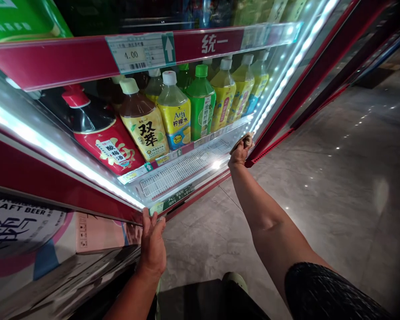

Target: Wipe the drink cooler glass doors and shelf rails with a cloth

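Observation:
I stand at an open drinks cooler. My left hand [152, 243] rests on the lower edge of the cooler's glass door [86, 178], fingers laid over the edge. Far forward, my right hand [241, 149] is closed on a crumpled cloth [246, 140] pressed against the cooler's front edge, beside the wire shelf [183, 171]. Several bottles stand on that shelf: a red-labelled dark one [100, 133], a brown tea with yellow label [143, 124], a lemon drink [176, 113] and a green bottle [201, 104].
A red price rail [86, 58] with a 4.00 tag runs above the bottles. A poster with "CRAFT BEER" [20, 222] sits at lower left. Grey glossy floor [336, 169] spreads to the right. My dark trouser leg and shoe [235, 281] show below.

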Demonstrator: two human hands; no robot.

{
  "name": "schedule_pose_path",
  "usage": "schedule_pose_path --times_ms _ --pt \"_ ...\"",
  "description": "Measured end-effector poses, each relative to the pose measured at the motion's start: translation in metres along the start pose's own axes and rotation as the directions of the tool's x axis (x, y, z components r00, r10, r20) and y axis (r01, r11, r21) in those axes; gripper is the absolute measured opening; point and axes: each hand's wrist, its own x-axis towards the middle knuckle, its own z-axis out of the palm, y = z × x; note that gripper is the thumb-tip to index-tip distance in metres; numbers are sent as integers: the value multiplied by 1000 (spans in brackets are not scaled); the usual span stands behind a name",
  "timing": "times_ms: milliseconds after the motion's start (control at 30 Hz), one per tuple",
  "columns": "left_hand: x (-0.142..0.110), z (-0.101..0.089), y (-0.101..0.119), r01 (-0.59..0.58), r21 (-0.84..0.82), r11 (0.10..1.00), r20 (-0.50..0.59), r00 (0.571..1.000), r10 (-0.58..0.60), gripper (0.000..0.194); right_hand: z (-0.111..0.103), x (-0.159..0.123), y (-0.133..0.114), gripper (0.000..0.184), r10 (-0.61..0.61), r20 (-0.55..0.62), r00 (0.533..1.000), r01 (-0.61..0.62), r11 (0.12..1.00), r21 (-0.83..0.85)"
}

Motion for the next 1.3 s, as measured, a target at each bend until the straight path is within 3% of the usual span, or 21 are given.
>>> schedule_pose_path --times_ms 200,467,600,700,767,800,867,933,967,1033,1067,1167,1300 --pt "-3 4 3 1 4 1000 -24 1000 -1 82 -5 11 -8 65 115 -46 992 -118 991 -69" --pt "-7 10 15 -38 -38 999 -36 999 37 81 -11 30 -12 75 44 56 997 -42 999 -33" --pt "-4 5 9 -94 61 994 -11 995 95 80 -14 40 -16 74 128 41 991 -125 991 -56" --pt "-1 -1 2 -223 208 952 64 975 215 71 -16 48 -20 72 111 51 992 -110 993 -38" --pt "2 -2 2 -417 357 836 176 909 378 63 -16 51 -21 72 62 67 996 -61 998 -22" --pt "3 -1 4 -539 425 728 251 842 477 59 -16 52 -21 73 53 75 996 -52 998 -20" --pt "8 8 12 -773 482 413 437 621 651 54 -17 54 -20 75 87 83 993 -84 996 -40" --pt "16 24 22 -904 426 7 661 317 680 51 -19 56 -19 76 158 80 984 -152 985 -75" --pt "22 34 27 -899 401 -175 751 214 625 50 -20 58 -19 77 187 80 979 -180 980 -87" --pt "35 55 37 -848 305 -434 887 87 453 50 -23 62 -19 76 191 99 977 -183 979 -88" --pt "42 65 41 -818 251 -518 927 49 372 50 -23 64 -18 76 170 114 979 -162 984 -76" --pt "61 89 46 -712 206 -671 969 54 240 59 -24 67 -12 78 84 156 984 -79 996 -33" --pt "72 106 42 -626 208 -752 978 119 171 67 -24 69 1 79 146 122 982 -138 988 -65"
